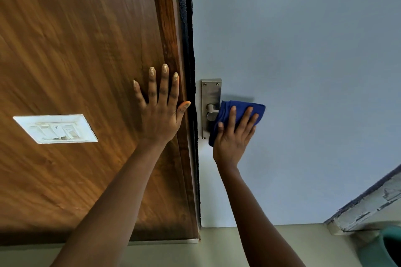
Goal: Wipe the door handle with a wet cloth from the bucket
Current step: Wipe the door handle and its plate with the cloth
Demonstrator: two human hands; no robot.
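A steel door handle (pixel 211 110) on a tall metal backplate (pixel 210 93) is fixed to the pale blue door (pixel 303 71). Most of the lever is hidden under a folded dark blue cloth (pixel 240 110). My right hand (pixel 233 136) presses that cloth against the lever, fingers spread over it. My left hand (pixel 160 110) lies flat and open on the brown wooden panel (pixel 76 60), just left of the door's dark edge, holding nothing. A green bucket (pixel 382 247) shows partly at the bottom right corner.
A white switch plate (pixel 55 129) sits on the wooden panel at the left. A black seal strip (pixel 187 50) runs between panel and door. A worn, chipped white ledge (pixel 368 206) slants in at the lower right above the bucket. Beige floor (pixel 217 249) lies below.
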